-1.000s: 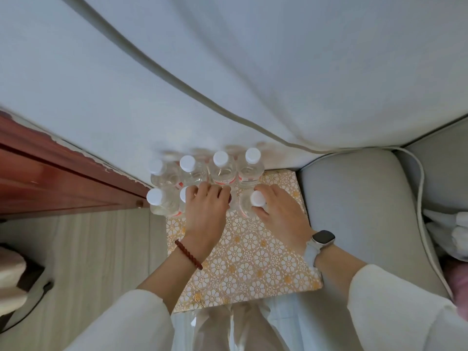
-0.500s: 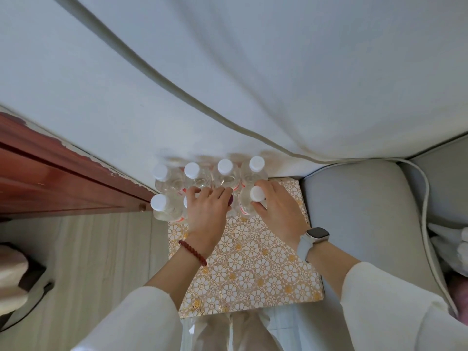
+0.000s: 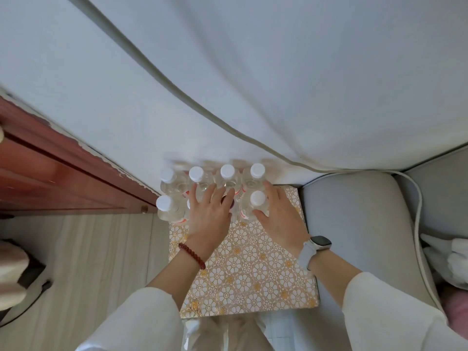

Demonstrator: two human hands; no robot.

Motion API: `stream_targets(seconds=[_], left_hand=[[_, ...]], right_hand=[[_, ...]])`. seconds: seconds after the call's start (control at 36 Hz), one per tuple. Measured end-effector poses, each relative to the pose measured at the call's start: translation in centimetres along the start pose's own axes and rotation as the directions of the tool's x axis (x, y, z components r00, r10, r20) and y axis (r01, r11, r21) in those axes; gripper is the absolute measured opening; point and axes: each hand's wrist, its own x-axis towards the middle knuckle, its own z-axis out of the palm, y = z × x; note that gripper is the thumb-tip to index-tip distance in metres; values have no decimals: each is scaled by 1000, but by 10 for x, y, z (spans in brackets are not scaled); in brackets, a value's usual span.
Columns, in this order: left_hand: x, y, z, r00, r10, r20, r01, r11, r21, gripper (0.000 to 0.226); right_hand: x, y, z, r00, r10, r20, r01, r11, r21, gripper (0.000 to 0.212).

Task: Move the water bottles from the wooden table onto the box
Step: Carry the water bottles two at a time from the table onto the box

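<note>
bottles (image 3: 212, 191) stand capped and upright in two rows at the far edge of the patterned box (image 3: 253, 269), close against the white wall. left hand (image 3: 209, 216) lies over the front row's middle, fingers straight and spread, touching caps. right hand (image 3: 279, 219) curls fingers and thumb round the front right bottle (image 3: 254, 206). box top nearer the person lies bare; a grey cushion (image 3: 354, 224) borders its right edge.

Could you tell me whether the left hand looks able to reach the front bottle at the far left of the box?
Probably yes. The left hand lies just beside that bottle, whose cap and near side look uncovered, with nothing between them.
</note>
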Motion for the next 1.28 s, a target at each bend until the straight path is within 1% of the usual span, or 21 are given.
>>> stream_targets(seconds=[0.06,0.14,0.19,0.25,0.36,0.47,0.53,0.61,0.67,0.75,0.81,0.92,1.03,1.08,1.14,1.19,1.28], left_hand=[[-7,2,-8,999,-48,3,48,998,-44,51],[-25,2,-26,984,-177,3,175,971,-163,48],[-44,-3,-40,959,-284,-8,274,932,-238,46],[-65,-13,-54,923,-385,-14,363,882,-301,44],[-122,-53,-83,811,-585,17,551,754,-359,41],[-212,-101,-117,679,-734,-4,689,639,-342,41],[-271,-122,-138,604,-796,-31,743,577,-339,42],[-373,-142,-169,481,-873,-73,815,477,-328,43],[-451,-148,-188,393,-915,-92,864,402,-303,43],[-578,-142,-213,218,-972,-91,932,235,-277,43],[-665,-133,-228,81,-993,-91,959,103,-266,43],[-823,-98,-259,-237,-966,-101,942,-203,-268,44],[-952,-47,-285,-517,-840,-165,832,-449,-325,40],[-1005,-20,-290,-630,-759,-161,753,-547,-365,39],[-1051,8,-292,-740,-659,-134,648,-646,-403,39],[-1091,35,-290,-821,-559,-117,549,-718,-427,38],[-1151,69,-290,-890,-438,-125,443,-769,-461,37]], right_hand=[[-8,-4,-5,999,4,-35,-4,1000,-23,54],[-24,-16,-12,996,-39,-77,36,998,-43,41],[-36,-33,-15,996,-88,-34,87,996,-31,35],[-46,-56,-15,988,-147,40,147,989,11,33],[-63,-115,-3,942,-268,203,263,964,48,33],[-92,-187,31,885,-367,286,373,927,38,30],[-122,-230,55,841,-427,331,431,900,66,30],[-188,-297,96,749,-541,382,546,831,108,28],[-245,-340,127,673,-607,423,607,780,153,27],[-342,-398,175,522,-665,535,677,704,214,28],[-410,-435,210,399,-693,600,728,637,253,29],[-553,-492,272,127,-721,681,813,469,345,31],[-693,-526,323,-139,-692,708,845,291,450,28],[-755,-535,345,-266,-650,712,840,206,502,26],[-814,-540,366,-375,-589,716,830,130,542,25],[-869,-542,387,-465,-520,716,817,59,574,26],[-948,-543,419,-597,-415,686,769,-52,638,27]])
